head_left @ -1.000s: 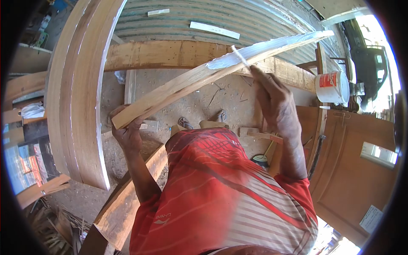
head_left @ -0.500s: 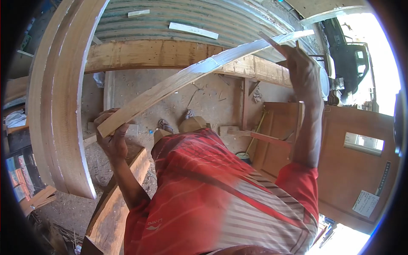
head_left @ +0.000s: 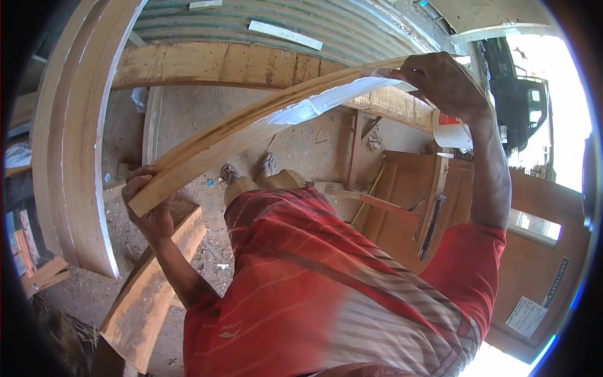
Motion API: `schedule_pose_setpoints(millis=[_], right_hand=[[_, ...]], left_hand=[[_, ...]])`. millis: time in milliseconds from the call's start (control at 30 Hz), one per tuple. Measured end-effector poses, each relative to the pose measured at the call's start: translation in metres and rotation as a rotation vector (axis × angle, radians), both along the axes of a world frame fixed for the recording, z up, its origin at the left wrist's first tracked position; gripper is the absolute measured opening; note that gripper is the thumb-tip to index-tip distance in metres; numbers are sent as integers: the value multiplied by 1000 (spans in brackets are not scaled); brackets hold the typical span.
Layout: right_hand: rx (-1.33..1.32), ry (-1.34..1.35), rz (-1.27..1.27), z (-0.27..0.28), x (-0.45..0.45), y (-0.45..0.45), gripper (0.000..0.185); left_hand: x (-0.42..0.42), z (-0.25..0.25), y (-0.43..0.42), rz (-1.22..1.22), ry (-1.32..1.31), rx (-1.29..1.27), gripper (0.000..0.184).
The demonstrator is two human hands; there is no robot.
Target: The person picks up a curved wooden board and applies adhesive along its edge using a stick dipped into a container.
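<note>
A long wooden plank (head_left: pixel 239 141) is held up in front of me, slanting from lower left to upper right. A shiny white wet-looking coating covers part of its face toward the right. At the near end, my left hand (head_left: pixel 151 204) is wrapped round the plank, fingers beneath and behind it. My right hand (head_left: pixel 446 81) is closed over the far end, with fingertips against the coated face; part of its grip is hidden. To the left stands a thick stack of laminated boards (head_left: pixel 69 138) with white lines along the joints.
Behind the plank runs a heavy timber beam (head_left: pixel 207 66); two pale strips, one a white offcut (head_left: pixel 286 35), lie on corrugated sheeting (head_left: pixel 352 19). A white bucket (head_left: pixel 453 137) stands at right, near a brown door panel (head_left: pixel 465 195). A rough timber (head_left: pixel 154 289) lies lower left.
The plank has rolled so its upper edge shows more, and its near end has dropped left. My right hand has gone from extended fingers to closing over the far end.
</note>
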State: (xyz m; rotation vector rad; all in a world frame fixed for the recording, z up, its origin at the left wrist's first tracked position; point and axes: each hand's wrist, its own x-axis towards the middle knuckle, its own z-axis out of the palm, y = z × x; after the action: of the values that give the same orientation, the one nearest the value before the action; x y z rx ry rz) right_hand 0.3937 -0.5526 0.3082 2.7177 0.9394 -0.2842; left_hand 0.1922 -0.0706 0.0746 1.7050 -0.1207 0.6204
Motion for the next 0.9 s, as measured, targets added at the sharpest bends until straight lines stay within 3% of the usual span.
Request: schedule_pose_setpoints(millis=[67, 200, 333, 433, 567, 733, 900], right_hand=[[-13, -48, 194, 2, -8, 9, 23], [193, 86, -187, 7, -33, 42, 33], [475, 192, -114, -13, -61, 65, 30], [448, 104, -63, -26, -92, 99, 26], [862, 131, -62, -43, -145, 133, 15], [918, -95, -508, -59, -169, 108, 36], [779, -293, -546, -89, -166, 100, 32]], left_hand=[[-6, 0, -4, 10, 5, 1, 54], [-18, 3, -13, 44, 9, 44, 54], [-24, 11, -21, 30, -10, 43, 48], [-28, 12, -26, 30, -9, 42, 44], [-31, 22, -31, 39, 19, 31, 40], [-31, 19, -27, -41, 104, -181, 36], [-28, 27, -24, -41, 142, -94, 41]])
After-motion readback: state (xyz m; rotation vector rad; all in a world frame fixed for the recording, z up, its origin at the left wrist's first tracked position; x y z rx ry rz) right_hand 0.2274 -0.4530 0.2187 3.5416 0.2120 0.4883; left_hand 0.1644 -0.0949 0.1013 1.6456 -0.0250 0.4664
